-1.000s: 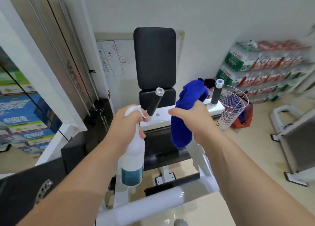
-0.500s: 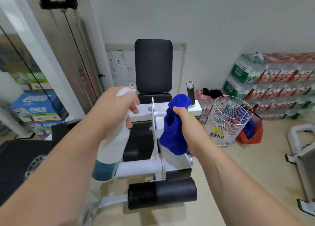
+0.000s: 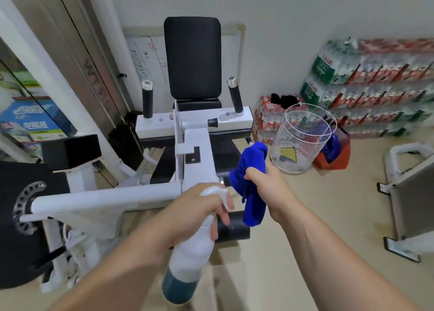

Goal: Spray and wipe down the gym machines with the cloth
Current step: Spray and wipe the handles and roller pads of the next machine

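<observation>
Where the left hand (image 3: 195,207) meets the white spray bottle (image 3: 190,254), its fingers (image 3: 222,214) curl round neck and trigger; the bottle is tilted, teal liquid in its base, nozzle end near the white machine frame (image 3: 197,151). Right hand (image 3: 267,188) fingers clamped on the bunched blue cloth (image 3: 252,184), held just right of the frame, above the black roller pad (image 3: 234,228). Beyond: black backrest (image 3: 192,57), wire basket (image 3: 303,137) on the floor, bottled-water packs (image 3: 375,80) along the wall.

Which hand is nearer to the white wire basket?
Right. The right hand, holding the blue cloth, is just below-left of the wire basket. The left hand, gripping the spray bottle, is farther left.
</observation>
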